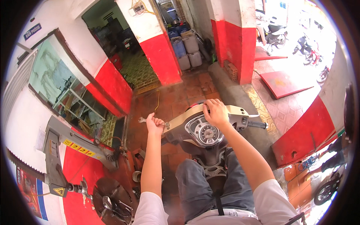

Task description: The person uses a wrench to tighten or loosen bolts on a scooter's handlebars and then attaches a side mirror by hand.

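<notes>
I am seated on a scooter. My left hand is closed round a silver spanner at the left end of the cream handlebar cover, where the spanner's far end meets a part that I cannot make out clearly. My right hand grips the top of the cover, fingers bent over it, just above and right of the round speedometer. The dark right grip with its lever sticks out to the right of that hand.
A grey machine stands at the left, beside a dark round stand bearing tools. Ahead are red-and-white pillars, stacked plastic jerrycans and doorways. Red ramps and parked scooters are outside at right. Tiled floor surrounds me.
</notes>
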A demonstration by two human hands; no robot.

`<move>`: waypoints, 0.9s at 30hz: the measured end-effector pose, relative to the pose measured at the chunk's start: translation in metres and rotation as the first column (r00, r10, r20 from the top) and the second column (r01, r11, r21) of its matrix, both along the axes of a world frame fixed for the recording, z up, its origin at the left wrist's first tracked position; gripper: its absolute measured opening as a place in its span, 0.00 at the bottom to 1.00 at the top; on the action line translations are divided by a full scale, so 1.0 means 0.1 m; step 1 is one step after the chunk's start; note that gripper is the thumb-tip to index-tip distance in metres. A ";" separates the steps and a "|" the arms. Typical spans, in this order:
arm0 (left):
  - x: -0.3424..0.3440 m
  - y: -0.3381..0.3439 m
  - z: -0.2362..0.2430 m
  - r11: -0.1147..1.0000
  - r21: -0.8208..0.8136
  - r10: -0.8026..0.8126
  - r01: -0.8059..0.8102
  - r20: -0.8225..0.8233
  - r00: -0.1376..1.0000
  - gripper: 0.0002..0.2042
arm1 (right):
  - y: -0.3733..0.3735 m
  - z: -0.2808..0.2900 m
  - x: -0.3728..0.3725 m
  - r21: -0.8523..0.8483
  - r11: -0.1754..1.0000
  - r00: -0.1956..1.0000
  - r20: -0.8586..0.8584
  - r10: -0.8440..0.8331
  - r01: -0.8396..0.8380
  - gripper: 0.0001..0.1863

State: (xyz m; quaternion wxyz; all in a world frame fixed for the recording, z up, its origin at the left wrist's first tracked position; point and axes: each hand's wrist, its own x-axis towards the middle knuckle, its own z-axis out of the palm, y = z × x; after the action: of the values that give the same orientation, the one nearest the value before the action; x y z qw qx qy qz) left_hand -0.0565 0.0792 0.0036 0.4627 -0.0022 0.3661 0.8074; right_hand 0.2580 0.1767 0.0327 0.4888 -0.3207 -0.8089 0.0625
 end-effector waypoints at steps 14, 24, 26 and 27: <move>0.84 -0.75 0.20 0.988 0.119 0.145 0.103 -0.943 -0.301 0.16 | -0.02 0.05 0.05 -0.026 1.000 1.000 0.020 -0.016 0.017 0.08; 0.76 0.03 0.66 0.763 -0.630 -0.487 0.143 -0.707 -0.513 0.28 | 0.00 0.05 0.03 -0.002 1.000 0.999 0.027 -0.019 0.019 0.07; 0.66 0.18 0.53 0.755 -0.636 -0.554 0.162 -0.749 -0.364 0.28 | -0.03 0.06 0.00 -0.020 1.000 1.000 0.018 -0.008 0.008 0.07; 0.78 0.27 0.54 0.755 -0.650 -0.610 0.088 -0.744 -0.272 0.31 | 0.02 0.03 0.07 -0.015 1.000 0.999 0.032 -0.022 0.023 0.07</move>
State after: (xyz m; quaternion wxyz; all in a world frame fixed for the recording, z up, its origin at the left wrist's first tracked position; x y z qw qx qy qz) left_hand 0.0219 0.1059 0.0574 0.2406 0.6235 0.6959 0.2628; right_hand 0.2646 0.1786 0.0353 0.4739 -0.3345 -0.8125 0.0579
